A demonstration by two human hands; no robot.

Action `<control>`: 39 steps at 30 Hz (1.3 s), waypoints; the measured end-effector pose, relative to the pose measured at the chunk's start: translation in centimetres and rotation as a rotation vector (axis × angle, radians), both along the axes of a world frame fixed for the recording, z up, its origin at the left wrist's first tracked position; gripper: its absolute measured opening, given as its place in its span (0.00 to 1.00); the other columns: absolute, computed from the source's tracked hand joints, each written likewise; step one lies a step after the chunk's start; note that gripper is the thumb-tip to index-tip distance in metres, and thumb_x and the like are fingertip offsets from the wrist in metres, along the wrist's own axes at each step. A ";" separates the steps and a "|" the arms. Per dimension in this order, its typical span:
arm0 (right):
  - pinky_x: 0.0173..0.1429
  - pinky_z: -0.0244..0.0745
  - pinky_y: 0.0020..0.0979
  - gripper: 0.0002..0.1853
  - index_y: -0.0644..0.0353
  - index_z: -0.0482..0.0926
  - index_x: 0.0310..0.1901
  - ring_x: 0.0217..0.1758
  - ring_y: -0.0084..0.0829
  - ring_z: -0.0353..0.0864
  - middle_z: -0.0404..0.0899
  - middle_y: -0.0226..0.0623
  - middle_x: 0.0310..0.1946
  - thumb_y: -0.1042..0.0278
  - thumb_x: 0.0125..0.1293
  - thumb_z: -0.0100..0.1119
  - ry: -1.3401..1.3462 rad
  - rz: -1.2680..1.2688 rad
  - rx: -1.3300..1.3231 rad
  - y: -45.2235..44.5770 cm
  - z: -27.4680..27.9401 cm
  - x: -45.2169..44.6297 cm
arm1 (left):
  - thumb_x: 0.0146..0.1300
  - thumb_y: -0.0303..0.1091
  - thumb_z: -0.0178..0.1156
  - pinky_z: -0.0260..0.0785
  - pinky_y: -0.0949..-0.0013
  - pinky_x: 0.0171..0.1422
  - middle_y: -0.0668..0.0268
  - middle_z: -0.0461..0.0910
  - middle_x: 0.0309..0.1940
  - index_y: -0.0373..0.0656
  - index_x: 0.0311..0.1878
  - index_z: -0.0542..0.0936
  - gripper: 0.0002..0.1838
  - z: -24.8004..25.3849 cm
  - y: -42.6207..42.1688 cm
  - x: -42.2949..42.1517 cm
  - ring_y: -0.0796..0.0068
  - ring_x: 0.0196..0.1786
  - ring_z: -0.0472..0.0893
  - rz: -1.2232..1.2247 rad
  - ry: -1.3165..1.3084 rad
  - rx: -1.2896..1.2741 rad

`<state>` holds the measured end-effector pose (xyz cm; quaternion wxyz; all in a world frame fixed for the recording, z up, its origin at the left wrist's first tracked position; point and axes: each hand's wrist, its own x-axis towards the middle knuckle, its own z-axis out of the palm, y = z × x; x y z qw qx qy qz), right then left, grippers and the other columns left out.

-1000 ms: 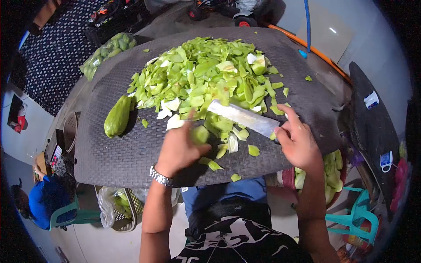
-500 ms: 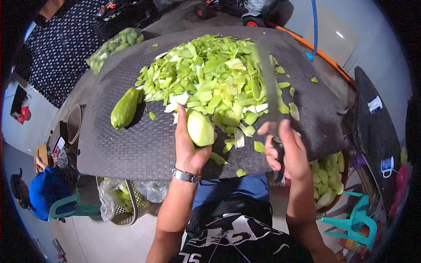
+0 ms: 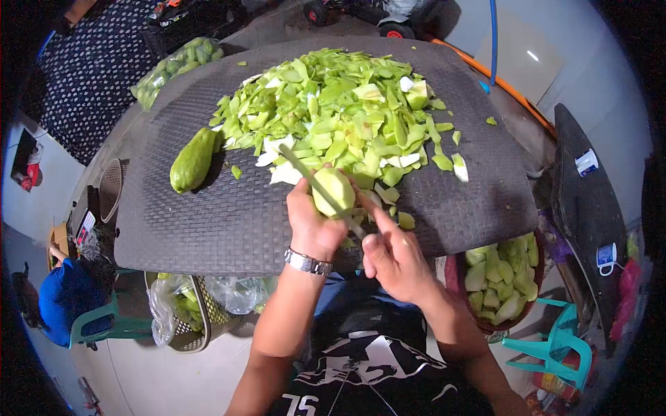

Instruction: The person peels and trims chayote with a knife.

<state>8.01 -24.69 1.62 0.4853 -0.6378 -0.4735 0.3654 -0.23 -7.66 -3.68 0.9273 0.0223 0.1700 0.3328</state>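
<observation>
My left hand [image 3: 313,223], wearing a metal watch, is wrapped round a pale, peeled chayote [image 3: 341,187] in front of the peel pile. My right hand [image 3: 402,267] grips a knife [image 3: 300,165] near its handle, and the blade lies slantwise across the chayote's face. Fingers cover most of the handle. Behind both hands a big heap of green peelings [image 3: 326,111] covers the middle of the dark woven tabletop [image 3: 208,239]. An unpeeled chayote [image 3: 192,163] lies on its side to the left of the heap.
A bag of green chayotes [image 3: 177,69] sits at the table's far left. Below the right edge stands a tub of peeled chayotes [image 3: 501,281], beside a teal stool [image 3: 555,343]. A plastic basket [image 3: 201,326] is under the left edge. A person in blue [image 3: 73,298] sits at far left.
My right hand has brought the knife left and down from its raised position onto the chayote. A pale-ended green piece now lies at the heap's upper right.
</observation>
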 end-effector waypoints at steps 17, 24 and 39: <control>0.30 0.74 0.26 0.47 0.59 0.45 0.85 0.23 0.20 0.79 0.78 0.30 0.21 0.32 0.80 0.44 0.223 0.044 0.092 0.0 -1.4 -1.1 | 0.79 0.45 0.52 0.81 0.59 0.46 0.62 0.84 0.34 0.43 0.45 0.79 0.15 2.8 -2.7 -0.2 0.63 0.39 0.85 0.091 0.071 0.012; 0.24 0.68 0.23 0.46 0.56 0.46 0.85 0.17 0.17 0.73 0.80 0.31 0.20 0.32 0.80 0.44 0.138 0.003 0.158 0.1 -1.8 -1.7 | 0.78 0.43 0.53 0.82 0.58 0.46 0.63 0.84 0.36 0.45 0.45 0.79 0.12 2.8 -3.2 -0.7 0.64 0.39 0.85 0.072 0.040 0.010; 0.35 0.81 0.31 0.44 0.56 0.53 0.84 0.28 0.25 0.87 0.88 0.40 0.37 0.35 0.79 0.51 -0.021 -0.114 0.291 -0.8 -1.5 -2.3 | 0.78 0.39 0.54 0.83 0.56 0.53 0.60 0.82 0.39 0.45 0.45 0.77 0.09 3.0 -5.0 0.0 0.63 0.43 0.84 0.264 -0.047 0.200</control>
